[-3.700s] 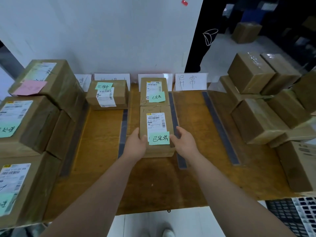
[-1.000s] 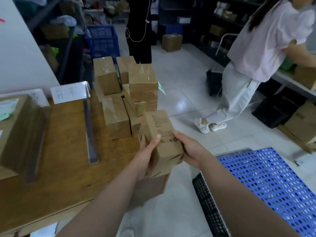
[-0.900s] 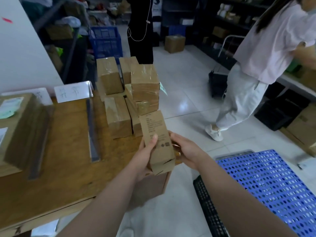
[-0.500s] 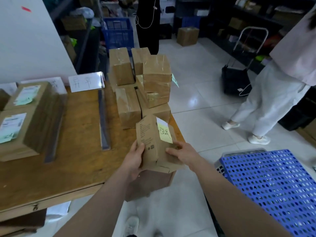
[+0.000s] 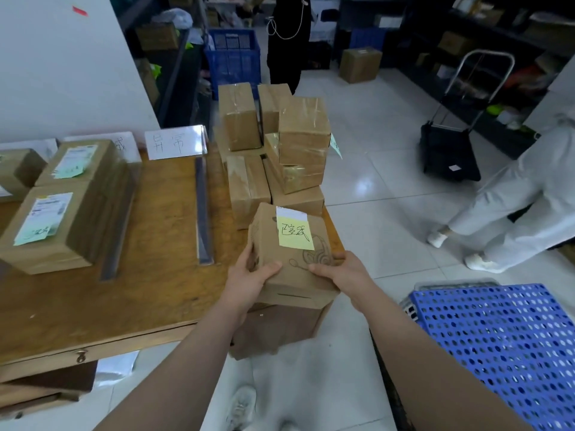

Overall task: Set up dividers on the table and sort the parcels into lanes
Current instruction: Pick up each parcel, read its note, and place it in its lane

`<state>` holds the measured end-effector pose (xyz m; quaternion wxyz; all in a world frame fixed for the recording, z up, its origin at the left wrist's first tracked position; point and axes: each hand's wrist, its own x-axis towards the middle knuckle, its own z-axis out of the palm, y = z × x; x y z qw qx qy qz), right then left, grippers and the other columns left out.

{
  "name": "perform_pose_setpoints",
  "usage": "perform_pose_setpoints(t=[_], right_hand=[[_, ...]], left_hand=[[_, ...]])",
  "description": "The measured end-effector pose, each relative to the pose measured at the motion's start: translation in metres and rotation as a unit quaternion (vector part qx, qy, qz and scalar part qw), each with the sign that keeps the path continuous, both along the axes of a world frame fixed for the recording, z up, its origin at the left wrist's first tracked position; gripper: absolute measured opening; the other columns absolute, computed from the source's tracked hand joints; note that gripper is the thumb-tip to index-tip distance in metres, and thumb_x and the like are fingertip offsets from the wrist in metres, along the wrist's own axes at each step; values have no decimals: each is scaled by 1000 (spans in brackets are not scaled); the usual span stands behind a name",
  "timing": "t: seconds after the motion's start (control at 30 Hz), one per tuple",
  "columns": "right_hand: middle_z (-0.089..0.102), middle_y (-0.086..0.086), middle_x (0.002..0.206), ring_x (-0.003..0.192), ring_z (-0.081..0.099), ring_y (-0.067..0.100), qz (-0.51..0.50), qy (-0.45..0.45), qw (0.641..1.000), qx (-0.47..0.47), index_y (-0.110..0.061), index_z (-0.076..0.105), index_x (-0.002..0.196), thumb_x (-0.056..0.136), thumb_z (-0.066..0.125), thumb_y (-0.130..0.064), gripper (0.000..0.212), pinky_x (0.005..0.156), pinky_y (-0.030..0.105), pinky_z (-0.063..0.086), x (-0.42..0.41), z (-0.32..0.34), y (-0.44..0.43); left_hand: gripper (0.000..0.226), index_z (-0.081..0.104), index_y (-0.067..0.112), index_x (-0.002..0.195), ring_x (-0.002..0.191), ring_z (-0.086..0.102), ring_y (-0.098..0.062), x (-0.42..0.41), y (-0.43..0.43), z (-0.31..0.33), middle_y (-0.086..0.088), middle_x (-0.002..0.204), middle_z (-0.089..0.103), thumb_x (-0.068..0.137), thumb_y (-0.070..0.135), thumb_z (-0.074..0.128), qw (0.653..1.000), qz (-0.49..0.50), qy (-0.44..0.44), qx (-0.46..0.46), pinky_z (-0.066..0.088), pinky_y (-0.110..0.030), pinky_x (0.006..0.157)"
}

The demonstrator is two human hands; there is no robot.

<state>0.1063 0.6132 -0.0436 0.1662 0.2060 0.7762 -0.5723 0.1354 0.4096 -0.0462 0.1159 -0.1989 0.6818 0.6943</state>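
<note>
- dividers: two dark strips lie on the counter (image 5: pixel 140 293), running front to back. the right divider (image 5: pixel 203 213) is just left of the pile, and the left divider (image 5: pixel 119 225) lies against the sorted parcels. that part of the job looks done, as far as this view reaches.
- signs: a white sign (image 5: pixel 175 142) stands at the back, between the two strips. a second sign (image 5: pixel 124 147) is half hidden behind the sorted parcels.
- sorted: two sorted parcels (image 5: pixel 62 209) with labels and green notes sit end to end, left of the left divider. one more box (image 5: pixel 18 171) shows at the far left edge.
- in hand: a parcel (image 5: pixel 292 259) with a yellow note (image 5: pixel 294 234) is held above the counter's right front corner. the left hand (image 5: pixel 249 275) grips its left side with the thumb on top. the right hand (image 5: pixel 340 272) grips its right side the same way.
- left to do: the pile (image 5: pixel 280 150) of taped parcels at the counter's right end is unsorted, with several stacked. i judge the sorting less than half done.
- next: the note's last character looks like the one showing on the second sign. so this parcel likely belongs in that left lane, in front of the two there.
</note>
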Motion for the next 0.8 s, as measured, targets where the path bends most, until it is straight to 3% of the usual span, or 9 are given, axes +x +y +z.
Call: perform_pose_setpoints(t=[0.1, 0.2, 0.4, 0.5, 0.67, 0.8], right_hand=[[61, 1, 110, 93, 62, 16, 0, 25, 1000, -19, -18, 48, 117, 66, 88, -32, 67, 86, 39, 55, -4, 16, -2], [63, -1, 107, 93, 64, 16, 17, 65, 997, -28, -19, 49, 117, 67, 87, -34, 65, 83, 37, 56, -9, 36, -16], [62, -2, 110, 98, 62, 15, 63, 133, 988, -43, -24, 49, 119, 67, 86, -36, 65, 78, 33, 55, -15, 69, -71], [60, -4, 111, 100, 60, 14, 90, 152, 983, -59, -22, 48, 119, 70, 85, -30, 62, 76, 28, 52, -15, 84, -106], [59, -7, 110, 99, 59, 11, 134, 161, 975, -73, -24, 47, 118, 73, 83, -25, 58, 77, 27, 51, -9, 100, -170], [60, -5, 112, 100, 60, 10, 158, 174, 969, -77, -22, 47, 118, 74, 82, -22, 56, 81, 28, 53, 4, 107, -226]], left_hand=[[83, 33, 33, 150, 123, 51, -16, 4, -4, 15, 5, 144, 48, 81, 33, 77, 999, 27, 39, 7, 46, -33, 97], [76, 35, 32, 149, 119, 53, -16, 8, -16, 29, 4, 140, 50, 84, 32, 73, 995, 64, 71, 12, 45, -23, 81], [63, 40, 31, 143, 107, 58, -12, 22, -57, 52, 5, 127, 57, 87, 31, 69, 980, 157, 121, 3, 47, -26, 77], [62, 41, 31, 144, 106, 58, -13, 29, -84, 62, 5, 126, 58, 87, 32, 68, 972, 191, 134, -6, 50, -31, 84], [62, 42, 26, 145, 107, 57, -12, 47, -141, 74, 2, 128, 58, 89, 31, 67, 959, 236, 152, -29, 48, -25, 78], [58, 47, 28, 143, 108, 60, -12, 66, -199, 79, 5, 127, 62, 89, 36, 66, 955, 245, 154, -61, 51, -31, 89]])
